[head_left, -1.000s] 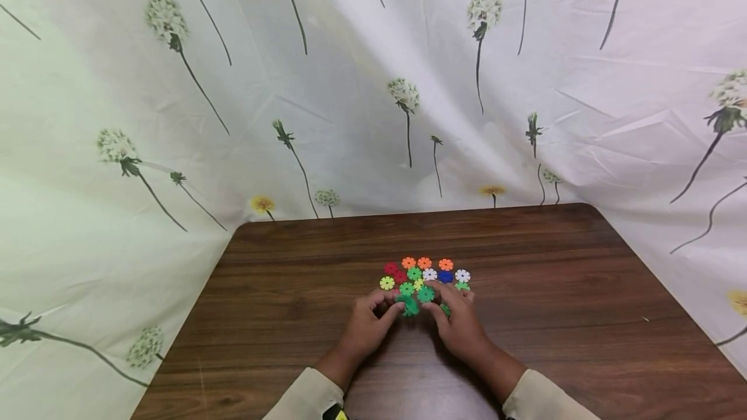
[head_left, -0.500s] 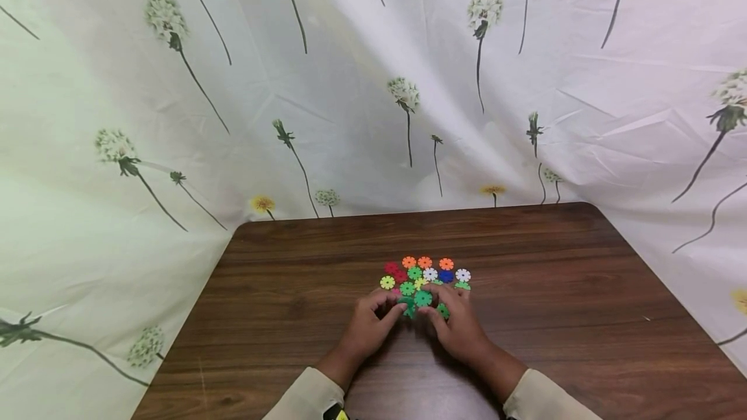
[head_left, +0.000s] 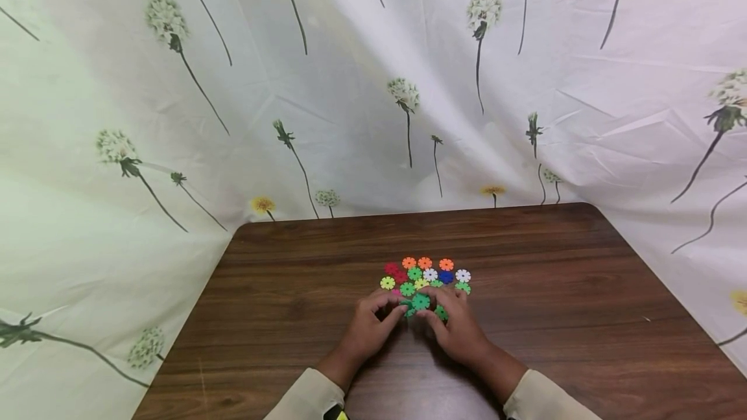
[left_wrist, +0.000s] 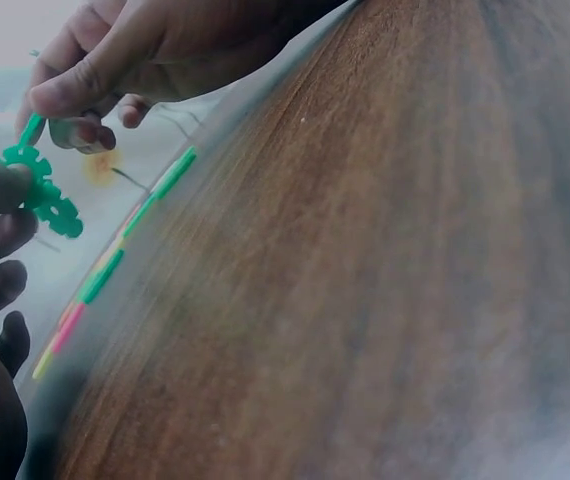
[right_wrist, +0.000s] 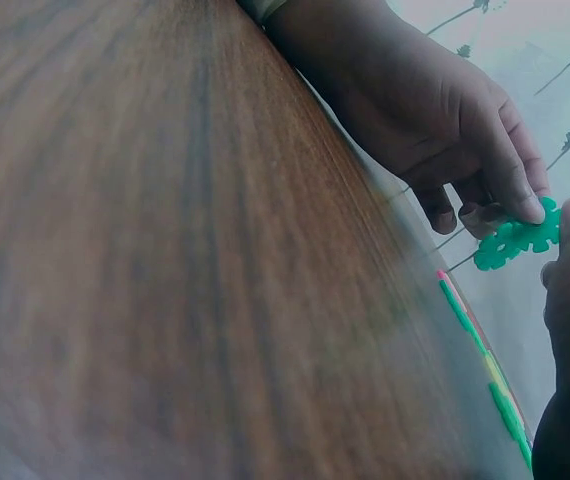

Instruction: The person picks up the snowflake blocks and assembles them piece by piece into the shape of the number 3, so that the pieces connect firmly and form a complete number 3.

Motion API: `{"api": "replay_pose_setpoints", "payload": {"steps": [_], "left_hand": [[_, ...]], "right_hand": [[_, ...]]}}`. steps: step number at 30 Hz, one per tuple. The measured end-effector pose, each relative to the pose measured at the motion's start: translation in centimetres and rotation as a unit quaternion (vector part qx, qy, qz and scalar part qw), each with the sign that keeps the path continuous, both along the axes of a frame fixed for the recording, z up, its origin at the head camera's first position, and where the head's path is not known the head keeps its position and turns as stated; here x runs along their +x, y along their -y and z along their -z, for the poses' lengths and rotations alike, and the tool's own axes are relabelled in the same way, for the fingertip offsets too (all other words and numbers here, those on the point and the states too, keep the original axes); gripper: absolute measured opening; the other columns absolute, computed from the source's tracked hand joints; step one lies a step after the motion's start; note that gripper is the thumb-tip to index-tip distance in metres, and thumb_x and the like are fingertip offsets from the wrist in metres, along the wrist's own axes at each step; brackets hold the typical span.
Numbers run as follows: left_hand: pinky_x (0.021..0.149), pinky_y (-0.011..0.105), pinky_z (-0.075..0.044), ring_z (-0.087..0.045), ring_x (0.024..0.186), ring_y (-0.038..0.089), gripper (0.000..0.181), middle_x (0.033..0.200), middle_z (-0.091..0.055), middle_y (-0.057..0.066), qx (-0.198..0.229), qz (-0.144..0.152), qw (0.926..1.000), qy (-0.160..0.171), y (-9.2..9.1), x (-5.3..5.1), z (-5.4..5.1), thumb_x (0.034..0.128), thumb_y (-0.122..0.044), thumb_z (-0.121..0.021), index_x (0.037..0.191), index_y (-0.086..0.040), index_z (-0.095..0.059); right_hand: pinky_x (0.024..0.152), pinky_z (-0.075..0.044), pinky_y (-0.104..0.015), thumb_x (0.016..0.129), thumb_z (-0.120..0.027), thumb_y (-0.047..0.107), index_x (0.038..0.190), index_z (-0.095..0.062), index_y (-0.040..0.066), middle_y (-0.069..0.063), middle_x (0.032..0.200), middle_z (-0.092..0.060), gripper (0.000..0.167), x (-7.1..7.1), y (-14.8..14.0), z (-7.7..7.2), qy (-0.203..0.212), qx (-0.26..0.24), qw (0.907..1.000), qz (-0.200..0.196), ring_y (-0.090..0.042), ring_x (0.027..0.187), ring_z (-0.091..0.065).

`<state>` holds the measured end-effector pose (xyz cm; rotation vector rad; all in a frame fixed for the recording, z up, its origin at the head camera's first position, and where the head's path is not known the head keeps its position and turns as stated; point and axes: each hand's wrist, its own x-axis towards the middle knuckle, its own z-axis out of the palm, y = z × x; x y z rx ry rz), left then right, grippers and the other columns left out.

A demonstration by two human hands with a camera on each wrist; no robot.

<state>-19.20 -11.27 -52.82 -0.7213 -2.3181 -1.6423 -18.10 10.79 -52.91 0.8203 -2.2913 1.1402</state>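
My left hand point(head_left: 366, 328) pinches green notched discs point(left_wrist: 62, 212) between thumb and fingers; they seem joined at an angle. Opposite it, my right hand point(head_left: 463, 329) pinches another green notched disc point(head_left: 421, 302), turned edge-on in the left wrist view. In that view its edge meets the upper rim of the left hand's discs. Whether its slot has engaged cannot be made out. Both hands are held above the table, and the fingers hide parts of the pieces. In the right wrist view, the green discs point(right_wrist: 510, 243) show between both hands.
Several loose notched discs lie flat just beyond the hands, among them orange point(head_left: 446, 264), blue point(head_left: 446, 276), white point(head_left: 463, 275), red point(head_left: 400, 276) and yellow point(head_left: 388, 283) ones. A green disc point(head_left: 441, 312) lies by the right fingers. Behind the brown table point(head_left: 280, 264) hangs a flower-printed cloth point(head_left: 362, 115).
The right hand's green disc has moved slightly left and nearer to me, up against the left hand's discs. The left hand has barely moved.
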Motion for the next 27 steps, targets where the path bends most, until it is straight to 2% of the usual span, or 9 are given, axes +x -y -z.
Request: {"api": "replay_pose_setpoints", "payload": {"steps": [5, 14, 21, 27], "left_hand": [[0.077, 0.022, -0.057, -0.063, 0.089, 0.002, 0.007, 0.101, -0.079, 0.006, 0.003, 0.0, 0.9999, -0.012, 0.12, 0.07, 0.06, 0.1028, -0.012, -0.077, 0.107, -0.01, -0.082], [0.087, 0.024, -0.062, -0.071, 0.101, 0.006, 0.012, 0.111, -0.081, 0.008, 0.004, 0.019, 0.9994, -0.03, 0.15, 0.08, 0.13, 0.1023, -0.011, -0.077, 0.111, -0.009, -0.085], [0.086, 0.025, -0.062, -0.071, 0.102, 0.007, 0.012, 0.11, -0.08, 0.009, -0.012, 0.008, 0.9986, -0.051, 0.12, 0.19, 0.15, 0.1, -0.007, -0.079, 0.109, -0.006, -0.086], [0.085, 0.025, -0.062, -0.072, 0.101, 0.013, 0.012, 0.108, -0.08, 0.01, -0.018, 0.003, 0.9969, -0.076, 0.09, 0.11, 0.16, 0.0983, -0.005, -0.079, 0.108, -0.005, -0.086]], "right_hand": [[0.095, -0.028, -0.04, 0.096, -0.079, 0.006, 0.133, -0.069, 0.004, 0.006, 0.098, -0.067, 0.038, 0.14, 0.18, -0.19, 0.001, 0.004, 1.0, -0.006, -0.017, 0.093, -0.065], [0.093, -0.031, -0.038, 0.096, -0.078, 0.006, 0.131, -0.07, 0.004, 0.001, 0.11, -0.077, 0.036, -0.04, -0.03, 0.34, -0.014, 0.012, 0.9998, -0.006, -0.011, 0.096, -0.068], [0.089, -0.033, -0.036, 0.097, -0.078, 0.006, 0.132, -0.07, 0.001, 0.004, 0.102, -0.075, 0.036, -0.02, -0.17, 0.4, -0.021, 0.013, 0.9996, -0.011, -0.006, 0.089, -0.063], [0.09, -0.038, -0.037, 0.096, -0.078, 0.003, 0.132, -0.07, 0.001, 0.001, 0.109, -0.079, 0.037, 0.2, -0.1, -0.02, -0.005, 0.013, 0.9998, -0.014, -0.007, 0.091, -0.066]]}}
